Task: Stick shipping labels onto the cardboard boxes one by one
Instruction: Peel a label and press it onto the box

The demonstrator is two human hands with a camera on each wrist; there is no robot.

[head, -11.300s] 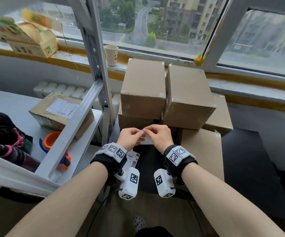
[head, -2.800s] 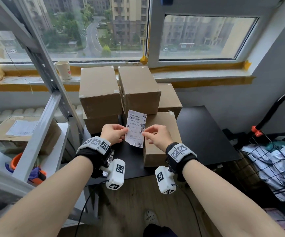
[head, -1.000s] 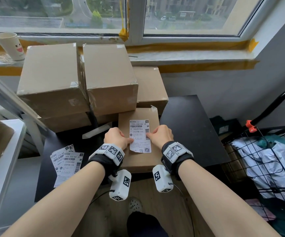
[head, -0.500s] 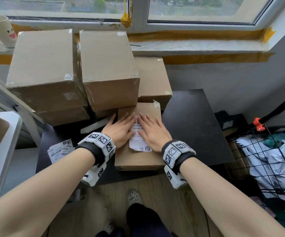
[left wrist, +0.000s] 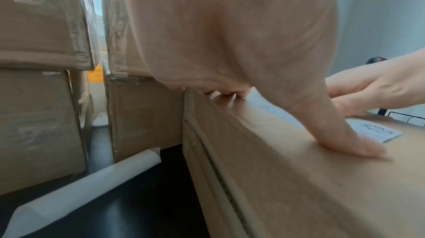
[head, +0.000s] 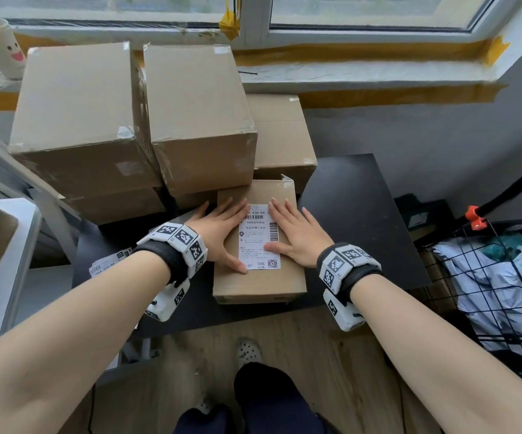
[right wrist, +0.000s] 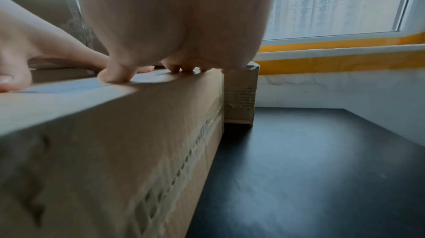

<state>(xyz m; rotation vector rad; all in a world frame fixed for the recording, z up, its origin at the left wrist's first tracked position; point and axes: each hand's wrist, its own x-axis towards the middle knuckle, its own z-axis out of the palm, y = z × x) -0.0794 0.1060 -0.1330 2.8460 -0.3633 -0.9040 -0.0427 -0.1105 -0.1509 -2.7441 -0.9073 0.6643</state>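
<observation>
A few spare labels (head: 109, 261) lie at the left of the black desk (head: 360, 214). The left hand (head: 219, 233) lies flat, grip released, fingers straight on the front cardboard box (head: 256, 280) at the shipping label's (head: 259, 242) left edge. The label sits on the box top. The right hand (head: 300, 233) presses its right edge, fingers likewise flat.
</observation>
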